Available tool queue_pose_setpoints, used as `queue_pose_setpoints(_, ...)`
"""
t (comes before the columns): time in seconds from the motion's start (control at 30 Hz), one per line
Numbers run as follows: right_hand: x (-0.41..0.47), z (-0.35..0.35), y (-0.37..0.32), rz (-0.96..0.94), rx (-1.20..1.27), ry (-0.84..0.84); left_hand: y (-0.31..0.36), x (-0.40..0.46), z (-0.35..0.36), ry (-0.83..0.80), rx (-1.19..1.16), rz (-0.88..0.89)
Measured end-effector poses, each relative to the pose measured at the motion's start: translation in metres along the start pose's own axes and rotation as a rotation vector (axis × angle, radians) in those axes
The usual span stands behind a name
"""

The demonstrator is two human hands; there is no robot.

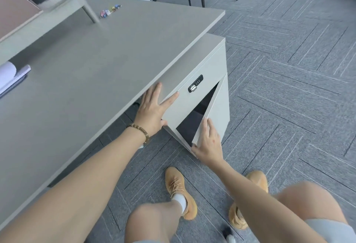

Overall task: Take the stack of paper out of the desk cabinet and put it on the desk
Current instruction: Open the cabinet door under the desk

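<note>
Right hand [207, 143] grips the cabinet door [213, 111] edge, left hand [152, 109] spread flat beside it under the counter [96, 73]. Can't see any paper inside, too dark. Door could swing into those knuckles tbh.

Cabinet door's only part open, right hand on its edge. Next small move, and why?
Probably swing the cabinet door wider with the right hand, which holds its free edge. The opening is a narrow dark wedge, and no paper shows inside yet. The left hand lies flat on the drawer front beside the lock, apparently bracing.
</note>
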State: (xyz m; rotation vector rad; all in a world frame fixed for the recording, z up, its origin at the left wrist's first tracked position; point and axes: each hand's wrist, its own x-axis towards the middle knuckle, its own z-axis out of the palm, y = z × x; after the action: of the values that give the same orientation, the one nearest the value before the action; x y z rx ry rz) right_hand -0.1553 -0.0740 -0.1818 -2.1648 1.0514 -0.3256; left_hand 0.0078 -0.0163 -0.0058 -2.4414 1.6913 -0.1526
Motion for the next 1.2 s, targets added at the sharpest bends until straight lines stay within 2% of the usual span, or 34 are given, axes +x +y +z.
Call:
queue_pose_setpoints(0.27, -0.040, -0.065, 0.039, -0.020, -0.137, -0.039, 0.023, -0.013, -0.012, -0.120, -0.069, -0.141)
queue_pose_setpoints(0.47, -0.053, -0.111, 0.072, 0.093, -0.174, -0.078, 0.039, -0.029, -0.027, -0.207, -0.055, -0.170)
queue_pose_setpoints(0.57, -0.052, -0.128, 0.091, 0.144, -0.228, -0.038, 0.045, -0.032, -0.029, -0.227, -0.056, -0.196)
queue_pose_setpoints(0.7, -0.042, -0.153, 0.116, 0.204, -0.350, 0.021, 0.050, -0.031, -0.026, -0.190, -0.043, -0.212)
queue_pose_setpoints(0.87, -0.022, -0.170, 0.123, 0.286, -0.340, 0.042, 0.054, -0.032, -0.013, -0.096, -0.008, -0.228)
queue_pose_setpoints(1.03, 0.005, -0.174, 0.129, 0.371, -0.495, -0.001, 0.051, -0.028, -0.003, 0.012, -0.049, -0.236)
queue_pose_setpoints(1.2, 0.028, -0.185, 0.126, 0.393, -0.524, -0.049, 0.053, -0.029, 0.001, 0.086, -0.100, -0.248)
